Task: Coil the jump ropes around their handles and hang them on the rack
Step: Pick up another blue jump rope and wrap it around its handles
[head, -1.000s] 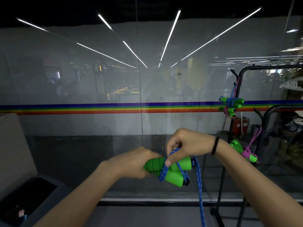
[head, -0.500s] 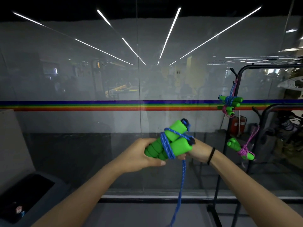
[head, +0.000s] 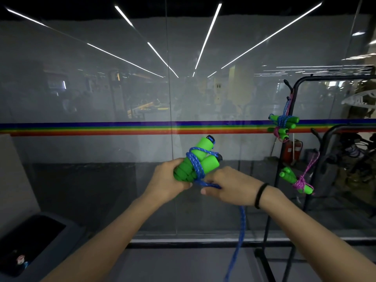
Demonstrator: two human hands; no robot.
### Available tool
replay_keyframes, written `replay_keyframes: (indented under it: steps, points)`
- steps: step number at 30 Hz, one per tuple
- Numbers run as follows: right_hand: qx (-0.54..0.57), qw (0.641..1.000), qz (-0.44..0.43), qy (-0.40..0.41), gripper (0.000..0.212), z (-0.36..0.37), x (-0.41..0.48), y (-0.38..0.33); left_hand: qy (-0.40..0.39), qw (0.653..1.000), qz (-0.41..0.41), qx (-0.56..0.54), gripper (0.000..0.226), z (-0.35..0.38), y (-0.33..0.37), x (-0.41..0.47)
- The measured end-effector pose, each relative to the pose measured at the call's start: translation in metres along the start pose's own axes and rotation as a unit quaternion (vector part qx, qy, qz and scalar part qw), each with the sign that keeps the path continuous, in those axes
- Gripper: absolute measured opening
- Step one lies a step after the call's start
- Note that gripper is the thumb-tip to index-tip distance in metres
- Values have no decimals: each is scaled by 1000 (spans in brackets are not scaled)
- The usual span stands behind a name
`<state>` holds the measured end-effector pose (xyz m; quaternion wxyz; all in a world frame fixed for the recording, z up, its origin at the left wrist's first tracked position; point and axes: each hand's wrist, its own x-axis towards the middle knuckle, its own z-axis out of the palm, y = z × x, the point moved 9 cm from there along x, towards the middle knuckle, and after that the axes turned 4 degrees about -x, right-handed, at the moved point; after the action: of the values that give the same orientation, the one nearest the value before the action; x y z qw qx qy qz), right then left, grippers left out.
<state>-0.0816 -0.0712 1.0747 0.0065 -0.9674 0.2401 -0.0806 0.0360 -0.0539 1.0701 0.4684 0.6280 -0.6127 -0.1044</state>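
Gripping the lower ends of the two green handles (head: 198, 159), the left hand (head: 166, 183) has its fingers curled round them just below the middle of the view. The handles lie side by side and tilt up toward one o'clock. The blue rope (head: 196, 166) is wound round them in several turns. At four o'clock from the handles the right hand (head: 232, 189) holds the rope in curled fingers, just beside the left hand. The loose tail drops from under it toward six o'clock, past the bottom edge. A black band (head: 259, 195) circles the right wrist. At three o'clock stands the black rack (head: 282, 159), before a glass wall (head: 101, 88) with a rainbow stripe (head: 81, 128). Three coiled ropes hang there: a blue-wound bundle (head: 284, 119), a pink-wound bundle (head: 280, 132) touching it below, and another pink-wound one (head: 296, 181) lower, toward four o'clock. A dark bin (head: 30, 239) sits at eight o'clock.
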Motion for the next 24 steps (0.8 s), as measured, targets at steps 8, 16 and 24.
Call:
replay_keyframes:
  steps: [8, 16, 24]
  points:
    - [1, 1000, -16, 9, 24, -20, 6, 1, -165, 951, 40, 257, 35, 25, -12, -14]
    - [236, 971, -37, 9, 12, -19, 19, 26, -270, 927, 175, 192, 26, 45, 22, -42]
    - [524, 850, -41, 27, 19, 19, 4, 42, -98, 979, 57, -168, 34, 8, 26, -26]
